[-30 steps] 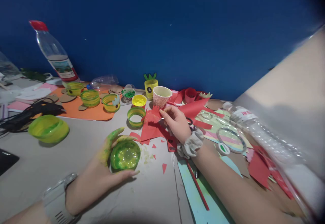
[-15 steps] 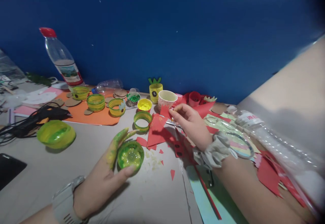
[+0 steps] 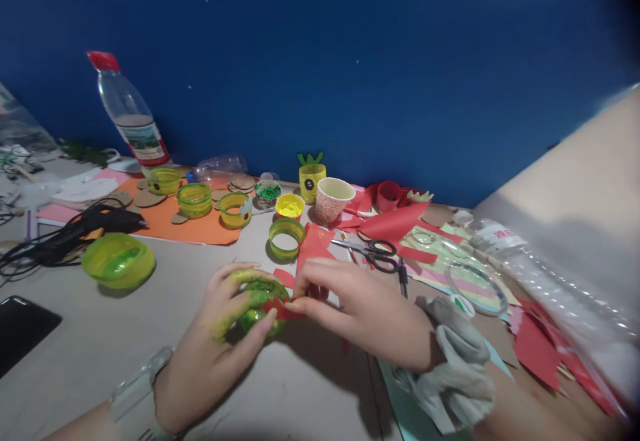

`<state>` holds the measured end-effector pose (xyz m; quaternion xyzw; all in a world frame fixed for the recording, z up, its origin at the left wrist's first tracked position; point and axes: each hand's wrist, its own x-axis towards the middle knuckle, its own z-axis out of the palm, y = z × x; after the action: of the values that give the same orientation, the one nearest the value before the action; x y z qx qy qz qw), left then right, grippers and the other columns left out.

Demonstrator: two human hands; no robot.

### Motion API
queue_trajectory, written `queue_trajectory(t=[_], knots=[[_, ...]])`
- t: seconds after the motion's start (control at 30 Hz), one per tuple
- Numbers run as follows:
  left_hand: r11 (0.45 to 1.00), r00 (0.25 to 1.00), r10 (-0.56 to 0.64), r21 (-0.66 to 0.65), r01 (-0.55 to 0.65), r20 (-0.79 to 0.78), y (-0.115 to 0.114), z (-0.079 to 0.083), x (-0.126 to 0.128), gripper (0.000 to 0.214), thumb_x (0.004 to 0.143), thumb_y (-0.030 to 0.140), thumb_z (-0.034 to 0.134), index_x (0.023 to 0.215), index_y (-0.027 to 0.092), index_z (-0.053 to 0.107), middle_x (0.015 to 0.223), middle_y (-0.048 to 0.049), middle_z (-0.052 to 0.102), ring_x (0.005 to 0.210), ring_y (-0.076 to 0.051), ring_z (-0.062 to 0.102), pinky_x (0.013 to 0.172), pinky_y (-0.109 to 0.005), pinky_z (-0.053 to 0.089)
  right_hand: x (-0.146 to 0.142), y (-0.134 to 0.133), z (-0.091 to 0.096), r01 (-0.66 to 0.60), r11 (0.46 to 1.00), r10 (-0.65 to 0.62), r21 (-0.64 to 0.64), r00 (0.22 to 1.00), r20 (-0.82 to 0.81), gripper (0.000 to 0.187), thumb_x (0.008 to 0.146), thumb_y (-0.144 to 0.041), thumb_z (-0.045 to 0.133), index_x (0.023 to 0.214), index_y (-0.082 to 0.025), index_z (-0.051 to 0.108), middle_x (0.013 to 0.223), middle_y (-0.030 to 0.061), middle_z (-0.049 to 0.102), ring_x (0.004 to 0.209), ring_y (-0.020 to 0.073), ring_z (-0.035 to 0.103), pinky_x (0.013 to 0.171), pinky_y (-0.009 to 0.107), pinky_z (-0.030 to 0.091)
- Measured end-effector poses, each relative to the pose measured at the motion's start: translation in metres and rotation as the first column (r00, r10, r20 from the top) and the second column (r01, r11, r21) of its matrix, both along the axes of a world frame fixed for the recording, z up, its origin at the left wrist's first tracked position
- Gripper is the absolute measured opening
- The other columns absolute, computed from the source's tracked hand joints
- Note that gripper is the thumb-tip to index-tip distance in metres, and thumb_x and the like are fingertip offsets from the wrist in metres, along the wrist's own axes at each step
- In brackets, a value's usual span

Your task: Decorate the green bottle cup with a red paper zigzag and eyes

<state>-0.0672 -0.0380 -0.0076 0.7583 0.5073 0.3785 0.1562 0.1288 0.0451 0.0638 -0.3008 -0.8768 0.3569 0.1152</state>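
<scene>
My left hand [image 3: 220, 334], smeared with yellow-green paint, is closed round a small green-painted plastic bottle bottom [image 3: 257, 294] low in the middle of the table. My right hand [image 3: 360, 311], with a grey scrunchie [image 3: 450, 368] at the wrist, pinches a small red paper piece [image 3: 283, 308] and holds it against that green piece. The two hands meet there. A larger red paper sheet [image 3: 315, 244] lies just behind them.
Black scissors [image 3: 373, 254] lie behind my right hand. Yellow-green plastic rings [image 3: 286, 238], a paper cup [image 3: 333, 198], a paint pot [image 3: 290, 206] and a bottle [image 3: 130, 114] stand further back. A green bowl-shaped piece [image 3: 117, 261] and black cables [image 3: 60, 238] are at the left. A clear bottle [image 3: 550, 294] lies at right.
My right hand came back from the red paper near the cup, bringing a small red piece to the green piece. My left hand's fingers closed round the green piece.
</scene>
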Motion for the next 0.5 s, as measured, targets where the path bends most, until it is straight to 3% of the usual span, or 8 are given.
queue_trajectory(t=[0.17, 0.5], knots=[[0.999, 0.999, -0.038, -0.015, 0.038, 0.029, 0.0012, 0.0018, 0.0019, 0.027, 0.094, 0.01, 0.044, 0.115, 0.026, 0.051, 0.113, -0.0024, 0.053, 0.117, -0.02, 0.04, 0.101, -0.037, 0.034, -0.0008, 0.0003, -0.0048, 0.018, 1.0, -0.018, -0.002, 1.0, -0.002, 0.013, 0.094, -0.03, 0.054, 0.086, -0.021, 0.06, 0.086, -0.0012, 0.064, 0.08, 0.0132, 0.057, 0.071, 0.024, 0.042], [0.995, 0.995, -0.103, 0.019, 0.103, -0.012, 0.0004, 0.0043, 0.0047, 0.026, 0.092, 0.005, 0.046, 0.11, 0.022, 0.052, 0.112, -0.003, 0.053, 0.116, -0.019, 0.039, 0.103, -0.035, 0.034, -0.0041, -0.0073, -0.0021, -0.041, 0.988, 0.026, 0.148, 0.994, 0.103, 0.008, 0.091, -0.022, 0.057, 0.084, -0.02, 0.06, 0.084, -0.0002, 0.064, 0.078, 0.0145, 0.058, 0.068, 0.024, 0.042]])
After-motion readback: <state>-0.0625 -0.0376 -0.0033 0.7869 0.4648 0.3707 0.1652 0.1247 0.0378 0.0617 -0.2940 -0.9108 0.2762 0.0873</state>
